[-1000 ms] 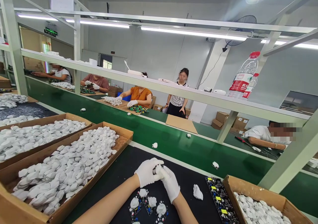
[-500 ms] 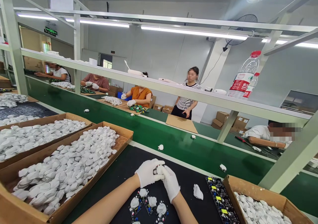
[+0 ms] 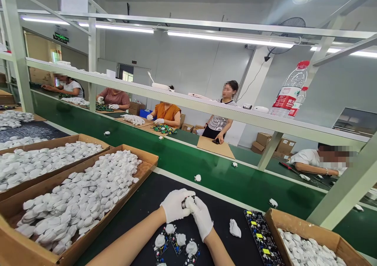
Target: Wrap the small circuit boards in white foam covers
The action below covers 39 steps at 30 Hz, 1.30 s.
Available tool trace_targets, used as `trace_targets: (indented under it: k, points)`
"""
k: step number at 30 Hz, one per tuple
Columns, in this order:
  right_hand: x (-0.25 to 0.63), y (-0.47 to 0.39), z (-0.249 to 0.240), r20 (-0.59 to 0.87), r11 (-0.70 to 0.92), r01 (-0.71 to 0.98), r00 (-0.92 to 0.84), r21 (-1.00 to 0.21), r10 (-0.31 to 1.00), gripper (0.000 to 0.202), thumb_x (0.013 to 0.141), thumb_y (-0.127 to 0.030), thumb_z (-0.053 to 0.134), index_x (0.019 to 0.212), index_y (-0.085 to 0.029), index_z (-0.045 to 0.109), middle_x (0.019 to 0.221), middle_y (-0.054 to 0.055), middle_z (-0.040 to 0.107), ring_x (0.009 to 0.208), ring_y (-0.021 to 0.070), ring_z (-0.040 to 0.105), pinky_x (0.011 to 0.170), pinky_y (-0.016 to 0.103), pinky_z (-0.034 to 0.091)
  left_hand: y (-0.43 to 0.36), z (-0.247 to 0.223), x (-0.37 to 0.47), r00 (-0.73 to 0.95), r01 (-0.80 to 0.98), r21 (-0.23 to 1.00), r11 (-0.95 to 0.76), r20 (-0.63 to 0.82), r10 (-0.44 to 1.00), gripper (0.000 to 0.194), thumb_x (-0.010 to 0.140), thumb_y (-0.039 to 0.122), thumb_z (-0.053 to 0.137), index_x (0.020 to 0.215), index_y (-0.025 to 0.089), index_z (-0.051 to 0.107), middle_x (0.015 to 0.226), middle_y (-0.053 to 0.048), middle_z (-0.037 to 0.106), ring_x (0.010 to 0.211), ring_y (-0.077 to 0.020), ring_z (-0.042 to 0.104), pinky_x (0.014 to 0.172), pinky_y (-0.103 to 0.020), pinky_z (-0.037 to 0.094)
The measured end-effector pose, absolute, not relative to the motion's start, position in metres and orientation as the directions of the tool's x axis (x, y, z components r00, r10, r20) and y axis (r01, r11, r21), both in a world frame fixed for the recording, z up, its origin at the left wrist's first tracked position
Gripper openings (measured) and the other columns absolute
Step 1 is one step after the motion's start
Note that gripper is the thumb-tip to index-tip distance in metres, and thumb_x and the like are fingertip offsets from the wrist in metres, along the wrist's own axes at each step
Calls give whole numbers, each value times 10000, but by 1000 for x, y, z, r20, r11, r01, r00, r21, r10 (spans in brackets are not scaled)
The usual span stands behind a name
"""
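Both of my hands wear white gloves and meet over the black mat (image 3: 138, 219). My left hand (image 3: 174, 206) is closed around a small circuit board (image 3: 183, 203), mostly hidden by the fingers. My right hand (image 3: 202, 218) pinches a white putty lump (image 3: 189, 201) against that board. Below them lie several small circuit boards (image 3: 178, 248), each topped with a white lump. A loose white piece (image 3: 235, 228) rests on the mat to the right, beside a black panel of boards with yellow parts (image 3: 259, 235).
Cardboard trays full of white lumps stand at left (image 3: 153, 164) and right (image 3: 330, 234). Beyond the mat runs a green conveyor belt (image 3: 165, 162) carrying several small pieces. A shelf (image 3: 188, 99) with bottles (image 3: 288, 91) crosses above. Co-workers (image 3: 167, 112) are at the far side.
Pieces on the belt have shifted to the right. My hands stay in nearly the same place, still pressed together on the board. The standing person's hands have lowered to the cardboard.
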State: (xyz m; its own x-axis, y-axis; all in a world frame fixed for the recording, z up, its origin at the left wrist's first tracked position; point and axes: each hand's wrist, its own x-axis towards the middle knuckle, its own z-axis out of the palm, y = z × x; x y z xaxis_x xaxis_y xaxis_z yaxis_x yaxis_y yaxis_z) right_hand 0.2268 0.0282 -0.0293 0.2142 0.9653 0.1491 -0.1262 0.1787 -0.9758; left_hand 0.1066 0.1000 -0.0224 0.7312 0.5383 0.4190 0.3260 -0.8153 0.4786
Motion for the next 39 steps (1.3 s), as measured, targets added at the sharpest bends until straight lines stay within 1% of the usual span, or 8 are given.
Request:
trace_targets:
  k: [4,10,15,20,24,30,35,39]
  points:
    - [229,31,-33,137,178,-159,240,-971,961,440,711,-610,592,661,-176,638,683,33,630,691,193,568,699,326,446,100,-25,107,720,299,472,-829,458,521,510,658,306,676,1161,262,602,961,-38,646,854,-224,622,764,-329,474]
    - [231,34,-43,144,182,-114,278,-977,950,418,628,-583,692,667,-169,642,676,23,626,678,185,555,685,315,441,101,-26,108,745,302,421,-855,456,487,510,652,299,682,1155,260,607,974,-45,655,852,-231,630,758,-340,475]
    - [230,33,-43,171,197,-66,285,-978,943,431,707,-603,595,659,-176,632,684,31,629,700,198,569,696,324,453,97,-22,107,733,304,432,-849,464,498,499,677,366,677,1158,251,609,980,-59,659,862,-245,631,769,-359,474]
    - [228,27,-33,203,206,16,260,-979,944,326,639,-472,726,781,-185,662,772,26,657,786,220,587,769,335,457,95,-19,107,743,330,442,-834,423,519,500,638,278,674,1135,253,620,936,-47,656,828,-244,633,755,-356,479]
    - [227,25,-27,199,194,43,259,-980,945,274,626,-408,752,750,-180,665,761,24,662,790,228,591,764,334,456,95,-18,107,753,353,430,-831,396,525,542,620,228,660,1159,243,606,949,-45,655,849,-248,630,778,-363,476]
    - [227,26,-29,180,195,-36,247,-980,952,270,640,-411,736,761,-183,659,723,9,644,743,205,579,722,316,451,96,-21,108,754,362,403,-841,404,518,543,640,256,682,1175,241,589,976,-44,653,866,-241,625,785,-356,469]
    - [229,33,-36,137,179,-161,244,-970,960,358,736,-545,573,675,-193,606,667,18,603,657,183,562,675,327,461,95,-21,108,744,328,368,-870,467,478,460,705,347,677,1152,279,593,941,-26,657,838,-215,622,741,-319,453]
    - [232,36,-42,135,185,-194,246,-963,960,374,679,-572,615,632,-204,571,607,2,566,609,171,532,643,322,450,95,-23,107,741,306,352,-885,496,453,408,704,344,679,1105,304,613,913,-12,657,808,-202,620,713,-302,444]
